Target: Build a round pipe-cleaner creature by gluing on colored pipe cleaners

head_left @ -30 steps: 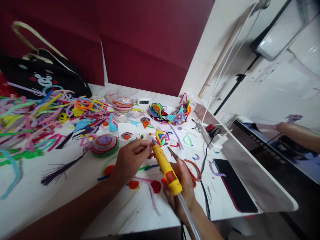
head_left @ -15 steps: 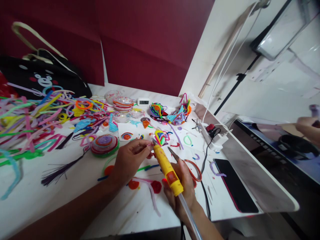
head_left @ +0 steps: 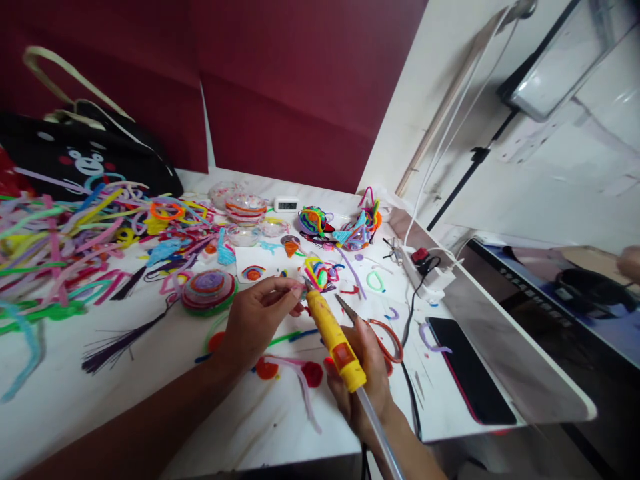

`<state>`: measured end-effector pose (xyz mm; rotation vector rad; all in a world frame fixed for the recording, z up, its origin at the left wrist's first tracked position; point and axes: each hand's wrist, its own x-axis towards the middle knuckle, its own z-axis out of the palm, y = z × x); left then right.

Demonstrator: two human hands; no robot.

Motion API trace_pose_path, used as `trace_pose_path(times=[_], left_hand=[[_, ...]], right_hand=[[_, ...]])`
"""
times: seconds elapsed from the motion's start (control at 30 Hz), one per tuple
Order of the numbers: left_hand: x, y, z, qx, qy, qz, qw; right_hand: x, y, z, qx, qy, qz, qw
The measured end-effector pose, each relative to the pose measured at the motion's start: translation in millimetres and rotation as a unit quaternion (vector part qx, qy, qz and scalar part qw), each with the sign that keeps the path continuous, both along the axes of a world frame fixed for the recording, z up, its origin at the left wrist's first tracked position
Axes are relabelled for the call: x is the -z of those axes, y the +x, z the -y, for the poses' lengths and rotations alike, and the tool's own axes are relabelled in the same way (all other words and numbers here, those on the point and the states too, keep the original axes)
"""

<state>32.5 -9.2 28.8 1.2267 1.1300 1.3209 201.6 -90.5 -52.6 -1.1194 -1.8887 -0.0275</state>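
Observation:
My right hand is wrapped round a yellow hot glue gun, with a clear glue stick running out of its back end. The nozzle points away from me and meets the fingertips of my left hand. Those fingers are pinched together; what lies between them is too small to make out. Scissors with orange handles are right beside my right hand, partly hidden by it, and I cannot tell if it grips them. Just beyond the nozzle is a colourful pipe-cleaner piece.
Loose pipe cleaners heap up at the left, near a coiled disc and a dark purple tassel. A phone and a power strip are at the right. Another person's hand shows at the far right edge.
My two hands and the glue gun have hardly moved. At the far right, the other person's hand has shifted outward, mostly out of view.

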Motion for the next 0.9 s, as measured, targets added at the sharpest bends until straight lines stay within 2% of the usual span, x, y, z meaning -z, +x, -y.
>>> trace_pose_path(times=[0.1, 0.33, 0.47, 0.67, 0.9], left_hand=[[-0.6, -1, 0, 0.002, 0.002, -0.008, 1.0], [5.7, -3, -3, 0.015, 0.007, 0.015, 1.0], [4.0, -3, -2, 0.019, 0.006, 0.022, 1.0], [0.8, 0, -1, -0.005, -0.008, 0.041, 0.999], [5.4, -4, -3, 0.005, -0.008, 0.037, 0.999]], right_hand=[[-2.6, -1, 1, 0.005, 0.036, -0.031, 0.999], [-12.1, -4, -1, -0.001, 0.064, -0.049, 0.997], [-12.6, -4, -3, 0.002, 0.077, -0.051, 0.996], [-11.3, -4, -3, 0.018, 0.077, -0.035, 0.996], [-10.7, -3, -2, 0.016, 0.067, -0.023, 0.997]])
